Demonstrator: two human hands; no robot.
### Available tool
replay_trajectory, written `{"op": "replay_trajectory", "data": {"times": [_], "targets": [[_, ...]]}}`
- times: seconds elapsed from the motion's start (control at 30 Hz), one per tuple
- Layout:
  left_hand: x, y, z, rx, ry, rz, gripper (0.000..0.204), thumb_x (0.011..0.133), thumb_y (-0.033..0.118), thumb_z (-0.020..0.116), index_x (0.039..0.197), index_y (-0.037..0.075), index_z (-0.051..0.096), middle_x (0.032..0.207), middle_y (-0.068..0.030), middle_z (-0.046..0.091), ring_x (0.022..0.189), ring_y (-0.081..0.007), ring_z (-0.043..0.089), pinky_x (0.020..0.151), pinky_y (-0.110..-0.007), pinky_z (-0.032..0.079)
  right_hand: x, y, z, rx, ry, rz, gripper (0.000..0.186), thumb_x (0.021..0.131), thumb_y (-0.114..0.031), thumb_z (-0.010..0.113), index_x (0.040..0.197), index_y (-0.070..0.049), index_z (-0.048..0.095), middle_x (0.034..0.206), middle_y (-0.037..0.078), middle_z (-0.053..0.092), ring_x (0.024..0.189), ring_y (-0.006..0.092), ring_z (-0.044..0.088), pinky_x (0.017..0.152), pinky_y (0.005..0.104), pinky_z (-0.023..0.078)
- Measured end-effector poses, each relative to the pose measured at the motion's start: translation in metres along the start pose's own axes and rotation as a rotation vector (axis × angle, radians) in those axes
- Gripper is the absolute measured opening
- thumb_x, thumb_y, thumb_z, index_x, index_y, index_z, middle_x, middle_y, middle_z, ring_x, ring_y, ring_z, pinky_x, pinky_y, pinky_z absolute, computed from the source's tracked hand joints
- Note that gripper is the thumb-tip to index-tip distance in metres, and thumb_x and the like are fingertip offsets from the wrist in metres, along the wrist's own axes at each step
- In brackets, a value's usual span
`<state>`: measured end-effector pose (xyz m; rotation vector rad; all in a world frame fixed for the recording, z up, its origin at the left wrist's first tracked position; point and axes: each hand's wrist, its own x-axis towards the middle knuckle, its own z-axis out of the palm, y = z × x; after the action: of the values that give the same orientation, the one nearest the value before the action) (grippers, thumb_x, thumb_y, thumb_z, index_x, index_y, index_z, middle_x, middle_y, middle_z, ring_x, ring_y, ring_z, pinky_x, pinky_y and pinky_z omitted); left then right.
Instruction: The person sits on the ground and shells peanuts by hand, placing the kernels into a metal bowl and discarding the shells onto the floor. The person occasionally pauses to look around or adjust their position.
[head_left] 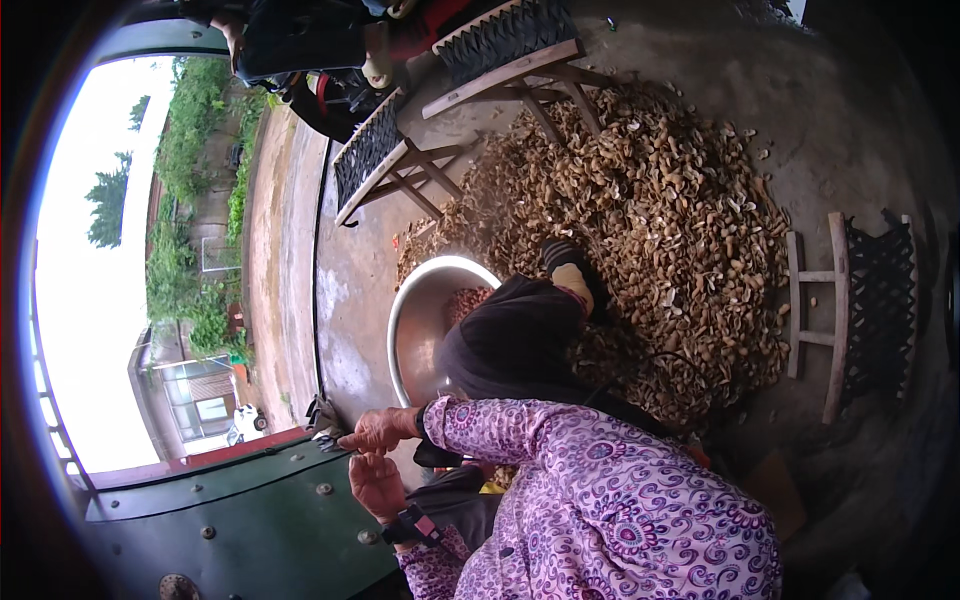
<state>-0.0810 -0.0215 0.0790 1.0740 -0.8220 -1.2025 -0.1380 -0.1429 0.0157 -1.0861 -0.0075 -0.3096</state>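
Note:
My right hand [378, 431], in a purple patterned sleeve, reaches left with its index finger stretched out and the other fingers curled. The fingertip is beside a crumpled grey bundle [325, 420] at the edge of a green metal door; whether they touch, I cannot tell. Close below it is my left hand [377, 486], fingers bent and drawn together, a dark band with a pink patch [425, 524] on its wrist. Anything pinched in either hand is too small to make out. Just beyond my hands stands a metal basin [415, 330] with reddish-brown shelled nuts [465, 301] in it.
A wide heap of peanut shells [680, 230] covers the floor. Three low folding stools with black webbing stand around it: one [505, 65] and another [385, 160] behind, one [855, 310] at right. The green riveted door [250, 510] is lower left. Another person's hand [377, 68] shows at the top.

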Motion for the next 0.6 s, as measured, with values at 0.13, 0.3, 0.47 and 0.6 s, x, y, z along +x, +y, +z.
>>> {"op": "replay_trajectory", "data": {"times": [0.13,0.3,0.47,0.6], "targets": [[-0.006,0.004,0.021,0.167,0.291,-0.035,0.013,0.086,0.017,0.046,0.087,0.006,0.052,0.074,-0.0022,0.053,0.058,-0.0068,0.044,0.049,-0.022,0.034,0.005,0.002,0.009,-0.092,0.032,-0.087,0.055,0.073,-0.057,0.055,0.074,-0.002,0.061,0.063,0.004,0.056,0.054,0.0118,0.050,0.044,0.0250,0.039],[0.006,-0.001,0.018,0.346,0.399,-0.136,0.014,0.084,0.012,0.052,0.073,0.004,0.051,0.059,0.0015,0.045,0.049,-0.0065,0.041,0.044,-0.021,0.034,-0.006,0.000,-0.016,-0.088,0.083,-0.009,0.045,0.076,-0.051,0.056,0.071,-0.006,0.058,0.058,0.002,0.051,0.048,0.0094,0.043,0.040,0.0251,0.035],[0.004,-0.013,0.006,0.432,0.303,-0.083,0.016,0.082,0.016,0.055,0.073,0.002,0.057,0.063,-0.0026,0.055,0.051,-0.0082,0.048,0.046,-0.019,0.038,-0.034,-0.019,-0.017,-0.171,0.077,-0.006,0.034,0.078,-0.039,0.055,0.073,-0.005,0.057,0.064,0.000,0.053,0.059,0.0078,0.049,0.053,0.0229,0.040],[0.000,-0.023,-0.010,0.437,0.299,-0.101,0.016,0.081,0.015,0.055,0.075,0.001,0.057,0.065,-0.0043,0.057,0.052,-0.0092,0.051,0.046,-0.020,0.041,-0.031,-0.001,-0.021,-0.226,0.013,0.077,0.029,0.078,-0.035,0.058,0.075,-0.007,0.057,0.064,-0.002,0.052,0.057,0.0063,0.047,0.052,0.0209,0.039]]}}
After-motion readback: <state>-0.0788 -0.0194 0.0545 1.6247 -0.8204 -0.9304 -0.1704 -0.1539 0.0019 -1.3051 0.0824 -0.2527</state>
